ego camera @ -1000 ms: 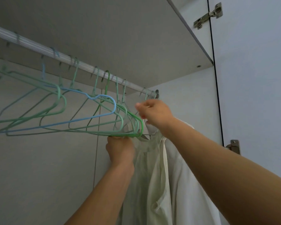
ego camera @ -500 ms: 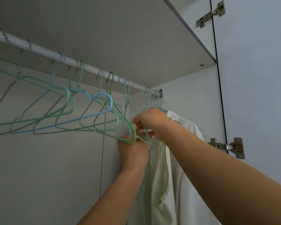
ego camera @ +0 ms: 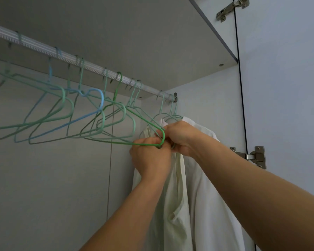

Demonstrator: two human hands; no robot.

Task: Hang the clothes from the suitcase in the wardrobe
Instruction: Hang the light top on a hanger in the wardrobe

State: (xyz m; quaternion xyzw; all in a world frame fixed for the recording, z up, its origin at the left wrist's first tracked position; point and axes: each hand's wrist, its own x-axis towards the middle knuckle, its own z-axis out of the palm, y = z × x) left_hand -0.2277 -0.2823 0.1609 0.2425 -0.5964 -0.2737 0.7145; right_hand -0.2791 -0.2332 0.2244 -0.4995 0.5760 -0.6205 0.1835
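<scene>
- Both hands have dropped from just under the rail (ego camera: 91,67) to the collar of the pale green garment (ego camera: 172,192), and now work together at its neck; a second ago the right hand was up by the hook end.
- Wardrobe (ego camera: 279,87) interior: the rail runs under the shelf, and the pale green garment hangs below its right end, beside a white shirt (ego camera: 207,187) already hung there. By the look of it this piece is nearly on, with only the neck left to settle.
- Empty wire hangers (ego camera: 65,113), green and blue, crowd the rail to the left of the clothes; one green hanger (ego camera: 149,125) juts across to the hands.
- Left hand (ego camera: 150,156), reaching up from below the rail, has its fingers curled round the collar and the tip of that green hanger.
- Right hand (ego camera: 181,136), knuckles up, pinches the fabric at the neck, touching the left hand.
- Suitcase: out of view.
</scene>
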